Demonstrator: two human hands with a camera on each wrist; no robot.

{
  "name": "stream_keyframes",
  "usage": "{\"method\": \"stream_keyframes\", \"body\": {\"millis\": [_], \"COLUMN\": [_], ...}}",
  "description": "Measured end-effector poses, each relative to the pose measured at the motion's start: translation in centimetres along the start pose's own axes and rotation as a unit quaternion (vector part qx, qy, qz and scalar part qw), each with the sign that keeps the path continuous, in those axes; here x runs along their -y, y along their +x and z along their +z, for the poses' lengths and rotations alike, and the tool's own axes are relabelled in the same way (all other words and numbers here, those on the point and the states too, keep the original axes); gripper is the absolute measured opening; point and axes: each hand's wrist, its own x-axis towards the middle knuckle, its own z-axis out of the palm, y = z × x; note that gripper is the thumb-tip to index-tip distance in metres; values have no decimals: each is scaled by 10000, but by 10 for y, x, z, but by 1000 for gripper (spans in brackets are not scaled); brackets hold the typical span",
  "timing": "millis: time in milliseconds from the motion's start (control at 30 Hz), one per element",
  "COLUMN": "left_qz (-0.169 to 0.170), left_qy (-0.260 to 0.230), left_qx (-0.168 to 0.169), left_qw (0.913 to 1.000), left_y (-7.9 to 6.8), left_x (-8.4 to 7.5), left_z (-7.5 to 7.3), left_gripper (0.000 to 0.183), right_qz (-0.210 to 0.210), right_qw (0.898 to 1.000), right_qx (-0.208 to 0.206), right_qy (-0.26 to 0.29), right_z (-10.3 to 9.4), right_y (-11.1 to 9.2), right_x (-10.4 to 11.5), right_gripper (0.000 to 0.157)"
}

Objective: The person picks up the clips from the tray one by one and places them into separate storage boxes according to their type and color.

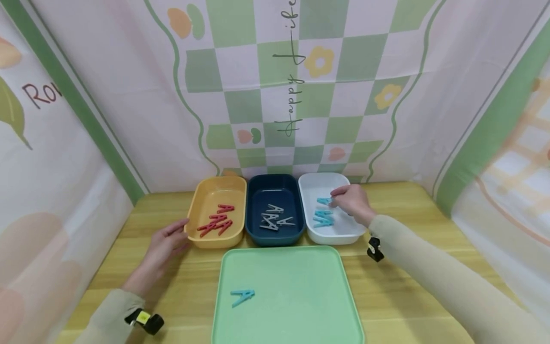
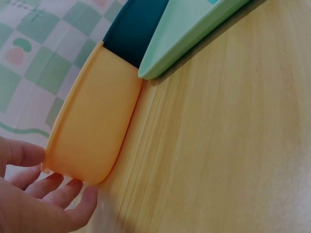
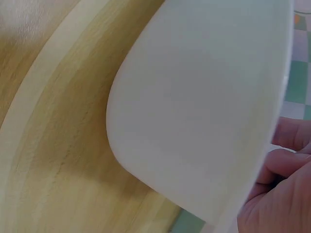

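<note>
My left hand is at the left side of the yellow bin, its fingertips right at the rim. In the left wrist view its loosely bent fingers lie along the bin's outer wall. Several red clothespins lie in this bin. My right hand reaches into the white bin and pinches a blue clothespin between thumb and index finger. More blue clothespins lie just below it. In the right wrist view the white bin's wall hides the fingertips and the clothespin.
A navy bin with several grey clothespins stands between the other two bins. In front, a green tray bears one blue clothespin. All stand on a wooden table, with printed curtains behind and at both sides.
</note>
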Motion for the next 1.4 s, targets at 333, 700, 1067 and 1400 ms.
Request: {"method": "stream_keyframes", "body": {"millis": [333,700,1067,1400], "left_qz": [55,27,59,148], "left_qy": [27,34,-23,-4], "left_qx": [-48,3,35,65], "left_qw": [10000,10000,10000,9999], "left_y": [-2,-2,-2,-3], "left_x": [-2,-1,-1,0], "left_z": [1,1,-1,-1], "left_gripper": [59,60,59,59], "right_qz": [18,-423,-1353,-1722], "right_qw": [9999,9987,9898,9825], "right_qx": [87,55,286,153], "right_qy": [-126,263,339,687], "right_z": [2,-2,1,14], "right_y": [10,-17,-66,-105], "right_x": [4,12,28,23], "right_gripper": [44,37,27,20]}}
